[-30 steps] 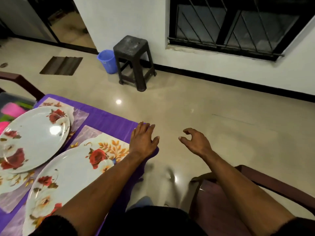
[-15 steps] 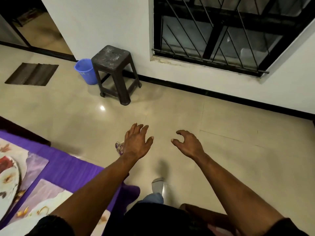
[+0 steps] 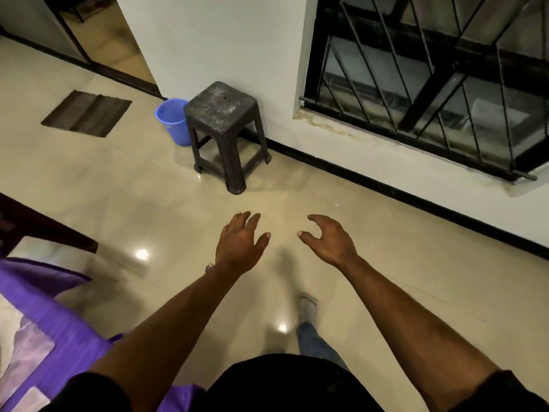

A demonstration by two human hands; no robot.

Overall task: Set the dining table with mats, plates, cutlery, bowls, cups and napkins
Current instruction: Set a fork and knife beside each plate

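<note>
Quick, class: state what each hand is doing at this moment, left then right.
Left hand: open, fingers straight, holding nothing.
Right hand: open, fingers loosely curled, holding nothing.

View swung right and away from the counter (image 3: 59,337): both floral plates, visible a second earlier, now out of frame, only the purple cloth corner and a placemat (image 3: 20,349) edge remaining at lower left. Left hand (image 3: 239,243), earlier over the cloth edge, now over bare floor (image 3: 386,263); dark stool (image 3: 224,126) and blue bucket (image 3: 172,120) nearer centre
</note>
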